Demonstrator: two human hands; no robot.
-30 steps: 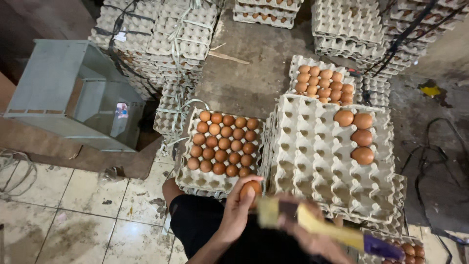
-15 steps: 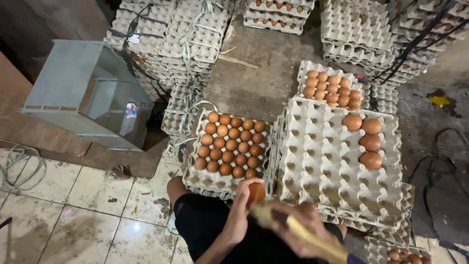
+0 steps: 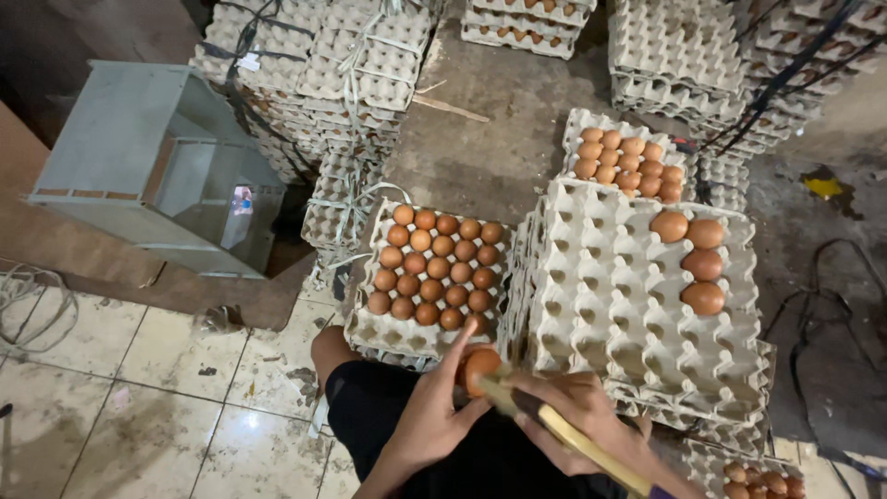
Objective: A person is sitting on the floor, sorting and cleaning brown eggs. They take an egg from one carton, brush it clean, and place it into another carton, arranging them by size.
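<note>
Egg (image 3: pixel 480 367) sits cupped in left hand (image 3: pixel 434 416), light and fragile (likely cracks if squeezed); hold round its middle. Right hand (image 3: pixel 577 420) grips yellow stick (image 3: pixel 564 430).

brown egg (image 3: pixel 480 368) against yellow stick (image 3: pixel 564 434)

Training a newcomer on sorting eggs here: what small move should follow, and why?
Probably set the brown egg from the left hand into the big tray, since most cups are empty; the right hand holds a yellow stick.
</note>
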